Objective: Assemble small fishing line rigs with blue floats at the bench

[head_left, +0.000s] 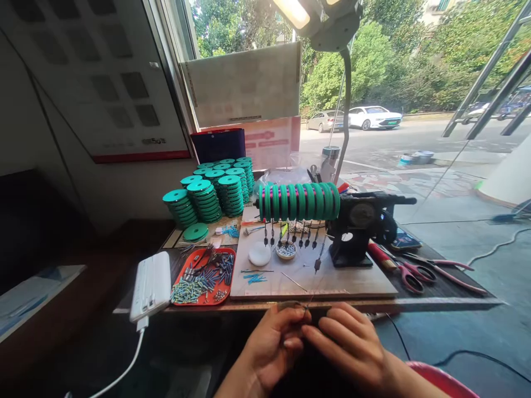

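Observation:
My left hand (274,345) and my right hand (352,345) meet just in front of the table's near edge, fingers pinched together on a small dark part and a thin line (309,303) that I cannot make out clearly. Above them lies a pale work board (332,279). On it stands a black winder (357,226) with a row of green spools (298,202) on its shaft; several small floats hang beneath the spools.
Stacks of green spools (211,190) stand at the back left. A red tray (203,276) of small parts, a white power bank (151,284) with cable, a white disc (259,254), a small bowl (286,250) and red-handled scissors (415,271) surround the board. A lamp arm (346,94) rises behind.

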`<state>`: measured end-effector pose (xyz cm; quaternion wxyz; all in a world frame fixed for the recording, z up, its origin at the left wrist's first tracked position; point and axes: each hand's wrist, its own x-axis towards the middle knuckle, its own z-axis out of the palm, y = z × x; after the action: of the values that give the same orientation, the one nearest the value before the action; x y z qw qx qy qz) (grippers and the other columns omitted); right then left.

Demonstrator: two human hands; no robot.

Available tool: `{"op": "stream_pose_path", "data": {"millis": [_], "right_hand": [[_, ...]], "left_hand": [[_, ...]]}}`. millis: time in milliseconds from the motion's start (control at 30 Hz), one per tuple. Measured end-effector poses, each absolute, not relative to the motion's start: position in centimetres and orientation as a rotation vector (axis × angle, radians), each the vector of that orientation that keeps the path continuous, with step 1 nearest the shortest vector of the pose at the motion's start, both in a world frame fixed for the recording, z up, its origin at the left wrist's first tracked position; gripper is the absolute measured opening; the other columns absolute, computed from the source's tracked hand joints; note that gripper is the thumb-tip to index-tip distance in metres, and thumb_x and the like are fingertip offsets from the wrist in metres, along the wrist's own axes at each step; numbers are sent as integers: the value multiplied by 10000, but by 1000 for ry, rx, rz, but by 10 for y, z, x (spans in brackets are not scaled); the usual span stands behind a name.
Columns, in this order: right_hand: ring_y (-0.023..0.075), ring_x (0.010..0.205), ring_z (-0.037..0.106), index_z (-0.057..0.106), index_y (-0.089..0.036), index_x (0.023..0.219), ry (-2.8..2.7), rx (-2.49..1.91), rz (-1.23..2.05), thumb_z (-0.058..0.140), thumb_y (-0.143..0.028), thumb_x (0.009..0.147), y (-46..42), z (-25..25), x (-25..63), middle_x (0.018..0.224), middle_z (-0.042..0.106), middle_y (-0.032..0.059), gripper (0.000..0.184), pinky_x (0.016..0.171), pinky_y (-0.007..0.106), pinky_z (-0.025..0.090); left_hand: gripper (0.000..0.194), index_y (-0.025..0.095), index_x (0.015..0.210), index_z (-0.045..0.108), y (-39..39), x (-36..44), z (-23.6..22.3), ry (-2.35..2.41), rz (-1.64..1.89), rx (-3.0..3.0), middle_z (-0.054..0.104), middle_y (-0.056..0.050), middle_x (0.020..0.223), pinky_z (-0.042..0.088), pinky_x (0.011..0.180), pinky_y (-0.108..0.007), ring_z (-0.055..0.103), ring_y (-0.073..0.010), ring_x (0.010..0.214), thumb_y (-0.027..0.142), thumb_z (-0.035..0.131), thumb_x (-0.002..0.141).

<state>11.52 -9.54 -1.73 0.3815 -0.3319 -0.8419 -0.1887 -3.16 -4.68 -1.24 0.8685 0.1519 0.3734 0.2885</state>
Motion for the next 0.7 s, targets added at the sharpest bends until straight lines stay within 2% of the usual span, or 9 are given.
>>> {"op": "stream_pose_path", "data": {"millis": [167,267,400,467,567,633,700], "right_hand": [[156,524,508,594,-92,877,-2089,-880,-454,409,-97,861,-97,-23,112,585,620,66,185,495,289,389],[148,527,497,617,-121,831,-2016,-915,-279,443,-108,849,-97,-28,109,596,607,51,175,498,275,401],[141,617,561,643,-186,762,-1577,-1190,491,528,-204,824,-100,-33,109,665,612,23,132,561,231,442],[147,662,574,654,-191,730,-1260,-1259,927,620,-284,752,-101,-35,111,702,631,16,102,598,231,439],[104,510,476,635,-158,635,-952,-1155,1490,710,-372,623,-103,-38,115,538,549,-21,227,505,209,364],[72,435,378,611,-149,610,-907,-1092,1681,716,-416,599,-107,-35,116,459,456,-52,287,451,194,293],[80,468,396,609,-155,627,-1006,-1142,1597,694,-418,632,-114,-26,116,494,471,-44,277,468,198,300]], "left_hand": [[88,76,646,588,-46,-31,-11,777,584,267,616,-40,610,239,301,-64,436,-1,384,-8,613,650],[98,77,637,598,-47,-30,-9,766,591,262,599,-23,602,229,304,-66,418,4,386,-5,650,620],[170,84,668,633,-52,-29,-6,703,582,342,543,13,598,213,331,-81,395,0,428,65,746,543],[181,92,672,636,-54,-29,-5,703,585,459,505,29,595,212,356,-94,386,-8,455,111,756,538],[118,116,627,607,-53,-29,-4,798,628,789,448,52,527,214,381,-140,335,-26,426,167,709,594],[95,136,622,597,-51,-30,-2,888,704,1078,460,44,543,277,431,-178,367,-57,455,178,682,621],[64,149,632,605,-51,-30,0,949,794,1364,511,5,661,357,542,-221,458,-110,586,170,664,646]]}}
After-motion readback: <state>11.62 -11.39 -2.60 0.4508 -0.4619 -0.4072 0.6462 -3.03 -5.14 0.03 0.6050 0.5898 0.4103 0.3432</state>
